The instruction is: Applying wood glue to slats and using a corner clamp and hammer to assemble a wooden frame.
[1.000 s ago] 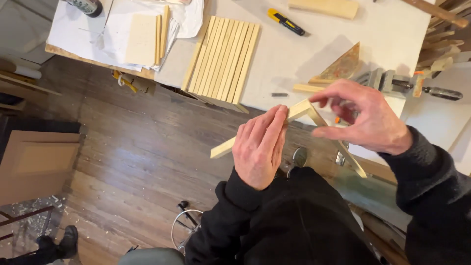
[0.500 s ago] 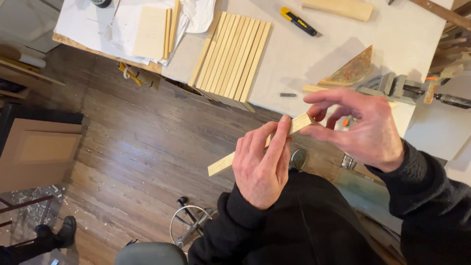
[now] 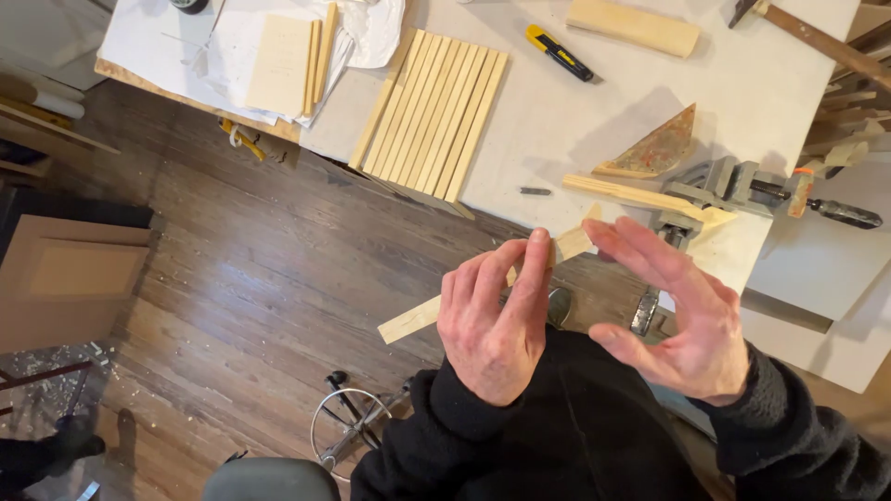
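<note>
Above a dark plank floor and the white table, the left hand pinches a thin pale wooden strip mid-length; the right hand hovers open beside it. The strip looks light, stiff, snappable; best held near its middle.

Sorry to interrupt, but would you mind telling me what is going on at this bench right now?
A person in a dark top holds a thin wooden strip over the floor in front of a white workbench. The left hand grips the strip near its middle, and the right hand is open, fingers spread, at the strip's far end. On the bench lie a row of similar strips, a yellow utility knife, a triangular wood piece and a metal clamp.
</note>
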